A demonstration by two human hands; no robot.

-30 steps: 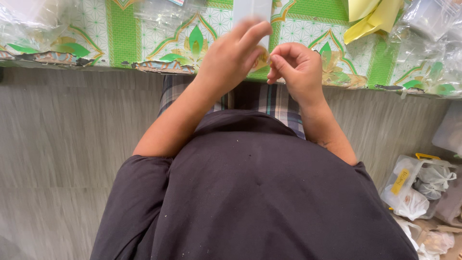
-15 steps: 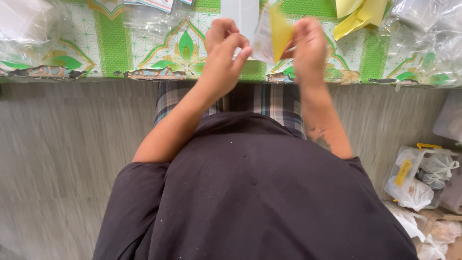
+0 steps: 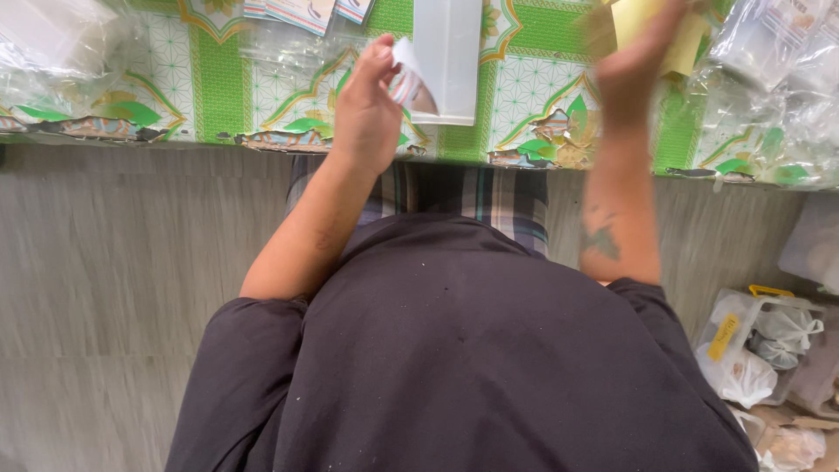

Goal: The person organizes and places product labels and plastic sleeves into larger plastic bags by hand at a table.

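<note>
A: Nearest is a dark shirt (image 3: 472, 350) and checked cloth over the lap, with grey floor (image 3: 114, 288) to the left. What lies low on the right?

B: White bags (image 3: 752, 350) on the floor, one with a yellow tag. Beyond the lap comes the edge of the tabletop (image 3: 210, 87), under a green patterned cover.

A: And the hands?

B: The left hand (image 3: 367, 114) is raised just over that edge. Its fingers (image 3: 382, 54) are pinched narrow on a small card (image 3: 411, 83), white with a coloured print, caught at its left side.

A: How would that card handle?

B: I judge it light and thin, and easy to crease; it looks bent already. A pinch at the edge seems enough, and a hard squeeze would fold it.

A: The right hand?

B: The right hand (image 3: 634, 65) is further up and right, blurred. It is at a yellow sheet (image 3: 651, 26), and seems to have it, but I cannot tell how the fingers lie. The sheet looks soft and floppy, best taken near a corner.

A: And furthest off?

B: A pale upright box (image 3: 447, 57) stands just behind the card, with clear packets (image 3: 769, 61) on the right and more wrapping (image 3: 52, 44) on the left. Printed cards (image 3: 297, 10) lie at the top.
</note>
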